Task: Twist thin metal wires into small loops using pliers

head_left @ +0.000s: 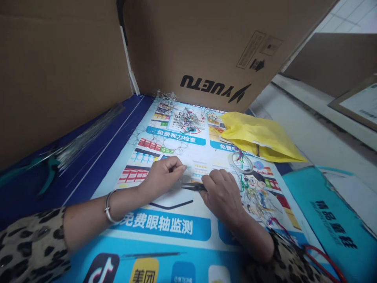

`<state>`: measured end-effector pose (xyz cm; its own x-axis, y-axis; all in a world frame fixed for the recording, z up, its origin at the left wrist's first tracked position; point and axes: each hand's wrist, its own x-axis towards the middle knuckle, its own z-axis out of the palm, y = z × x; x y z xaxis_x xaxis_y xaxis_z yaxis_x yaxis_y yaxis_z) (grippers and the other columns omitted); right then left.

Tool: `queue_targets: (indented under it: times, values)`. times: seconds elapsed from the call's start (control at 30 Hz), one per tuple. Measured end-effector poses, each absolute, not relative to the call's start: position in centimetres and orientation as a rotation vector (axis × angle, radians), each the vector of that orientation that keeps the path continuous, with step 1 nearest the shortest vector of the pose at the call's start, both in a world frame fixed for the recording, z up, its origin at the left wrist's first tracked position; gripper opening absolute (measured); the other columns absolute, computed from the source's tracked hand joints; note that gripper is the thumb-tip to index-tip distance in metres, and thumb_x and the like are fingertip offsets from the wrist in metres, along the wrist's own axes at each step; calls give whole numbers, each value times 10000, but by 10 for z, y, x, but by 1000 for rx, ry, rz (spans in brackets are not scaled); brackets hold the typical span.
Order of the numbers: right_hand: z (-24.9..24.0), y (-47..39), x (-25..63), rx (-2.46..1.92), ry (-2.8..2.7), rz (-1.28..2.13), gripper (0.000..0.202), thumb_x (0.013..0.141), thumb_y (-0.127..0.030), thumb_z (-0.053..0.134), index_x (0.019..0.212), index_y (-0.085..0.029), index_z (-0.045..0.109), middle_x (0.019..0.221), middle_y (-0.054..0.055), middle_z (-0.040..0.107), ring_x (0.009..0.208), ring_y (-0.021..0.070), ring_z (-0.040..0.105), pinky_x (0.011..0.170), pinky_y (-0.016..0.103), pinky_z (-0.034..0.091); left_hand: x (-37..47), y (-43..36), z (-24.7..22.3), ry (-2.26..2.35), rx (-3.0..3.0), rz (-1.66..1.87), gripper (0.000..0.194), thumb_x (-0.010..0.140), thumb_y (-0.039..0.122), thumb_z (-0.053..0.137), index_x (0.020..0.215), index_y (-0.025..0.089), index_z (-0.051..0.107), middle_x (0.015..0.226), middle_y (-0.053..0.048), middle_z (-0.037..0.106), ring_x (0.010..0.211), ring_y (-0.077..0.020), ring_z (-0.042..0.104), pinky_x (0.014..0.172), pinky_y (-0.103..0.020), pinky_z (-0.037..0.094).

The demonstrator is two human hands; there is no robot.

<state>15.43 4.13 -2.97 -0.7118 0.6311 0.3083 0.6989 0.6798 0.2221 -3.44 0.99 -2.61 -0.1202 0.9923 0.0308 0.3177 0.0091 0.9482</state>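
Observation:
Over the middle of the printed sheet (203,163), my left hand (167,173) is closed in a pinch on a thin wire whose end shows below the fingertips. My right hand (224,196) is wrapped round dark-nosed pliers (193,186); their tips point left, just below and right of the left fingertips. Whether the tips touch the wire is too small to tell. Right of the right hand lie a clear ring-shaped roll (242,162) and a tangle of coloured wires (259,200). More tangled wire (188,118) sits beyond the hands.
Cardboard panels (188,47) stand behind and left. A yellow bag (259,135) lies at the back right. Long thin wires (88,137) and a teal-handled tool (50,173) lie left. At right are a teal package (318,212) and a red cable (324,257).

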Motion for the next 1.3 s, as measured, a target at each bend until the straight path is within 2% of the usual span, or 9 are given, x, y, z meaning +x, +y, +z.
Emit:
queue_targets:
  times: [0.23,0.53,0.77,1.3]
  values:
    - [-30,42,155,-1068,-2692,-454,141,758,-310,601,677,-204,554,701,48,526,724,205,404,635,314,233,-34,12,-31,1470,1275,1084,252,763,329,529,573,189,440,426,64,467,397,-84,421,425,-196,327]
    - [-33,42,155,-1042,-2720,-372,134,764,-310,604,690,-207,561,709,38,536,724,196,418,625,304,230,-32,13,-31,1428,1251,1039,250,759,353,525,590,183,452,437,61,467,386,-76,407,411,-189,315]
    - [-37,44,157,-1009,-2741,-274,117,777,-287,590,699,-202,574,713,35,547,725,187,442,634,289,253,-32,13,-31,1471,1359,1022,223,768,324,515,607,171,490,496,52,471,445,-77,403,449,-194,314]
    - [-34,42,156,-1110,-2833,-230,119,787,-297,566,732,-198,600,738,41,589,724,193,500,610,292,260,-34,12,-35,1469,1550,1050,220,799,287,474,616,167,454,572,52,452,552,-87,407,530,-200,330]
